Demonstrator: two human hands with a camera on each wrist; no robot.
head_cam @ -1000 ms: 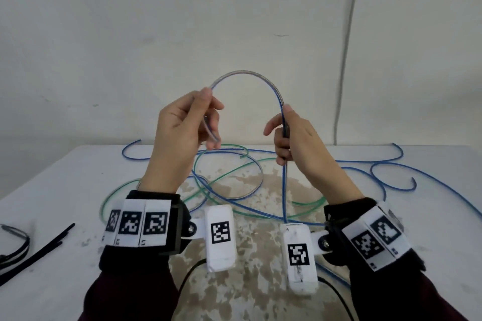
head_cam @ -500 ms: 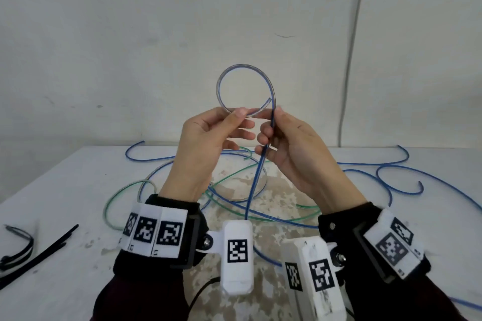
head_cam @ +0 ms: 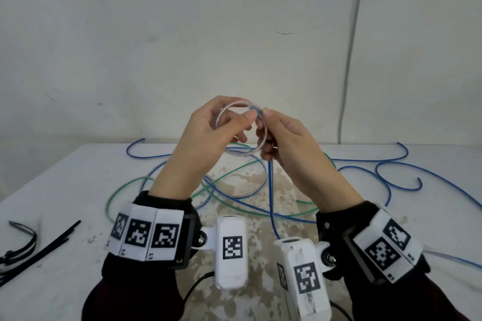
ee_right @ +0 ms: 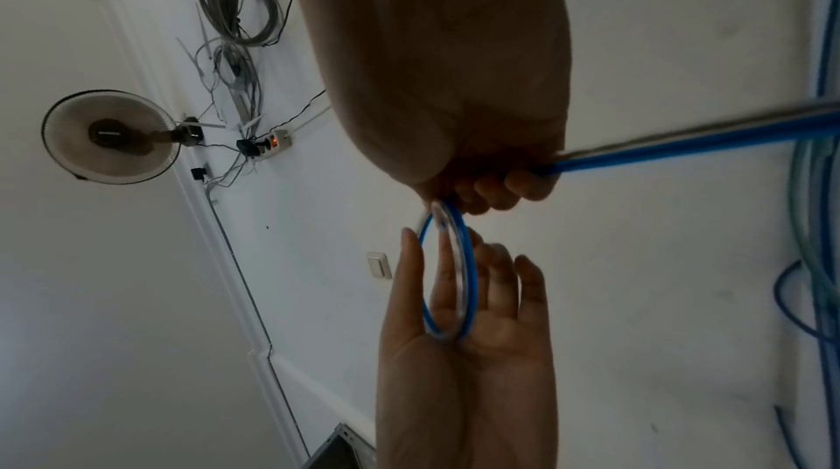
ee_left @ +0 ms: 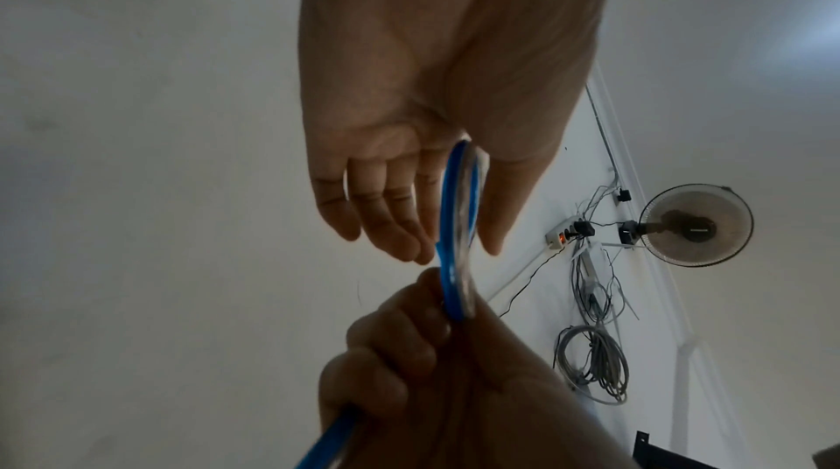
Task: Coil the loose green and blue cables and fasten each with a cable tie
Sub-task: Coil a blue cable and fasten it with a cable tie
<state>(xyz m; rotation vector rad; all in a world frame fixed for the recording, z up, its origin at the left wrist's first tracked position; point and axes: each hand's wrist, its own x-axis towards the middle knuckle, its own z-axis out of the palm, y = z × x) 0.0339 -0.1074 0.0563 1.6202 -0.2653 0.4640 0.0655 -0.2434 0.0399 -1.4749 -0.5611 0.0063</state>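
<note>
Above the table, both hands hold up a small coil of the blue cable [head_cam: 243, 152], about two turns. My left hand [head_cam: 246, 126] holds the coil in the fork of its thumb. Its thumb lies on one side and its nearly straight fingers on the other, as the left wrist view shows on the coil [ee_left: 457, 225]. My right hand [head_cam: 264, 122] pinches the coil's other side, its fingers curled round the cable [ee_right: 470, 279]. The free length [head_cam: 271, 190] hangs from it to the table. The green cable [head_cam: 125, 185] lies loose, tangled with blue loops.
Several black cable ties [head_cam: 47, 245] lie at the left edge of the white table [head_cam: 78, 164]. More blue cable [head_cam: 391, 164] snakes across the right side. A plain wall stands close behind the table, with a thin cord running down it.
The wide arch of blue cable between my hands has closed into a small loop and gained another turn. My hands have come together and the loop sits lower between them.
</note>
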